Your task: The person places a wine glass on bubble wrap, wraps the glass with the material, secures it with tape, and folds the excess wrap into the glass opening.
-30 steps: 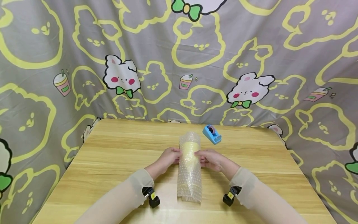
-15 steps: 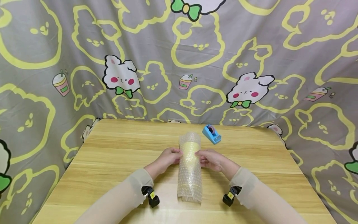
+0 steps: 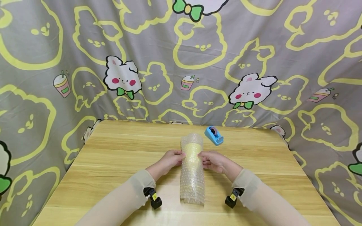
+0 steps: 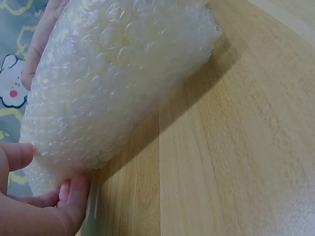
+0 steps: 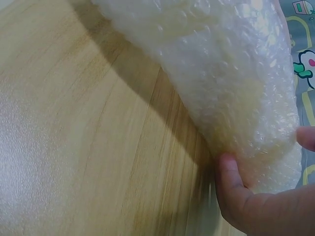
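Observation:
A bubble-wrap roll (image 3: 192,175), with something pale yellow showing through it, lies lengthwise in the middle of the table. My left hand (image 3: 168,161) grips its left side, thumb on top and fingers lower down. From the right, my right hand (image 3: 217,161) holds the opposite side at about the same height. In the left wrist view the bubble wrap (image 4: 108,83) fills the upper left, pinched by the left hand (image 4: 47,206). The right wrist view has the right hand (image 5: 268,201) curled on the wrap (image 5: 236,98). What is inside cannot be made out.
A blue tape dispenser (image 3: 214,135) with a roll of tape stands behind the bubble wrap, slightly right. The wooden table (image 3: 113,147) ends at a grey patterned curtain (image 3: 158,62) along the back and sides.
Almost nothing differs. The near end of the bubble-wrap roll has shifted very slightly right, while both hands keep their hold.

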`<state>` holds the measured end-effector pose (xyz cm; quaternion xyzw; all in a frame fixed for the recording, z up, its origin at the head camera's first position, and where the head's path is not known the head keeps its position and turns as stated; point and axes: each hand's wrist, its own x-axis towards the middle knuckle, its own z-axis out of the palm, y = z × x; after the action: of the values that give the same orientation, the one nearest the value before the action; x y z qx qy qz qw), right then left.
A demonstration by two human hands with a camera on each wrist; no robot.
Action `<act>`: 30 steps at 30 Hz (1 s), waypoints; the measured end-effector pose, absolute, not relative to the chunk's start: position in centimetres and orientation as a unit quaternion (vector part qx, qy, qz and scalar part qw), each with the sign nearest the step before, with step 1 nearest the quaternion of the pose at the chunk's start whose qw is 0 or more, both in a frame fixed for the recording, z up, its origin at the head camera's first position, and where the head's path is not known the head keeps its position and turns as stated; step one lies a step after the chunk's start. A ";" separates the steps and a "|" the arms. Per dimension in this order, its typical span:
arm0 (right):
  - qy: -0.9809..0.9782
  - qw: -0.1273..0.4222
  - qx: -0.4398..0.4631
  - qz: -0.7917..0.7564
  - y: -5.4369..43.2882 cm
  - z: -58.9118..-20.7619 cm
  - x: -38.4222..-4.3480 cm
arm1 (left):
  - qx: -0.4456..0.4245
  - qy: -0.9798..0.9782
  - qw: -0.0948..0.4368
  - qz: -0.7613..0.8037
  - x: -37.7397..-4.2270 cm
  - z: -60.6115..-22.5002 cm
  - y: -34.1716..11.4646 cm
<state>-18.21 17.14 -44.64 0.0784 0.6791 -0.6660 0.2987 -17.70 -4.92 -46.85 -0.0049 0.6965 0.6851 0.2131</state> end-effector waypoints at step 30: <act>0.671 0.313 0.067 -0.669 17.4 -44.9 -18.4 | -0.014 0.684 0.235 0.691 -17.6 -46.9 -5.2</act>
<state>-18.36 17.40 -44.92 0.0670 0.6710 -0.6690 0.3127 -17.64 -5.19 -46.88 -0.0144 0.6837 0.6908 0.2349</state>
